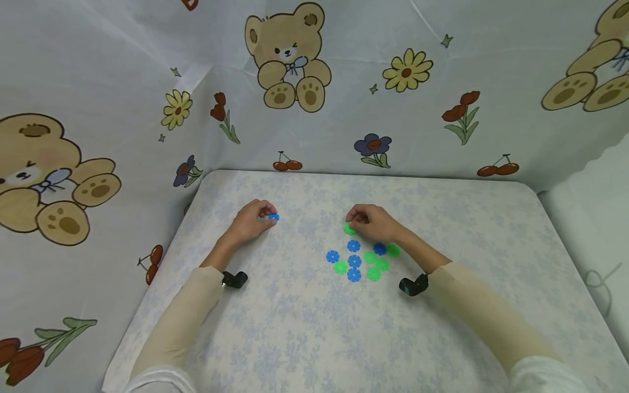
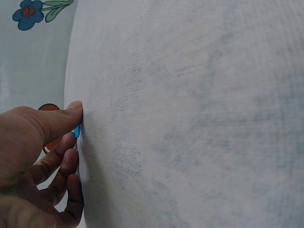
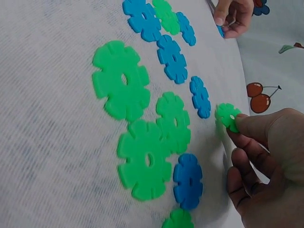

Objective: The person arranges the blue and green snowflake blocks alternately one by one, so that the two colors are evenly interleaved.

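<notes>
At the left of the table, my left hand [image 1: 251, 221] has its thumb and fingertips around a blue notched disc [image 1: 273, 217], low at the tabletop. In the left wrist view only a sliver of that blue disc [image 2: 77, 130] shows between thumb and index finger. My right hand [image 1: 375, 222] pinches a green notched disc [image 3: 228, 117] by its edge, at the far side of a loose group of similar discs. Within the group are several blue discs [image 1: 354, 261] and several green discs [image 1: 374, 273], lying flat, some touching or overlapping.
The table [image 1: 295, 327] has a pale cloth with faint blue patterning. A printed curtain [image 1: 344, 120] with bears and flowers hangs behind it and along the left. A white cable [image 1: 599, 281] lies beyond the right edge.
</notes>
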Demonstrator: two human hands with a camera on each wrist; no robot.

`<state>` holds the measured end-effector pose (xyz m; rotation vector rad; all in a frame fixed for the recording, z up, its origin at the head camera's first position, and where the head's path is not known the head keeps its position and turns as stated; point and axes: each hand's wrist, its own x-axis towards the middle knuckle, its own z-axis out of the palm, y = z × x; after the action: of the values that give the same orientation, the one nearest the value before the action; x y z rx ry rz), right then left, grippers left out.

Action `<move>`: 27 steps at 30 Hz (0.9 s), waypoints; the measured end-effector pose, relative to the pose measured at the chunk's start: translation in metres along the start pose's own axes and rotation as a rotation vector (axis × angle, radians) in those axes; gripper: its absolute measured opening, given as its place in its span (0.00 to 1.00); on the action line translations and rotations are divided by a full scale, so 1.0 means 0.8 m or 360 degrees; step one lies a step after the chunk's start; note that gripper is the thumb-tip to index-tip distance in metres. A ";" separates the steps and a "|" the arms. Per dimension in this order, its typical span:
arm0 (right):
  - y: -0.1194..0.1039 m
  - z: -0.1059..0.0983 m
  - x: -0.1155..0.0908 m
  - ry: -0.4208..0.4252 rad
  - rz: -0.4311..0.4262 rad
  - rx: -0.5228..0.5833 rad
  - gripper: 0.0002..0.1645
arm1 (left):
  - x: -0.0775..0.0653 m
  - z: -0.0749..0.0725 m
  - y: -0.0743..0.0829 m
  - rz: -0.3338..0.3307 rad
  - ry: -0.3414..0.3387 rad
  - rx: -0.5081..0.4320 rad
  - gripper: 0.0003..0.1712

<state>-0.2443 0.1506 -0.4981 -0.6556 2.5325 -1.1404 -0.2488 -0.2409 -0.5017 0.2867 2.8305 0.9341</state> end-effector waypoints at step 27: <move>-0.024 0.050 0.055 0.0073 -0.0091 0.0064 0.05 | 0.001 0.002 -0.002 0.0019 0.0002 0.0001 0.13</move>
<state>-0.2590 0.0914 -0.5127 -0.7037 2.5369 -1.2357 -0.2493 -0.2416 -0.5039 0.3037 2.8334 0.9356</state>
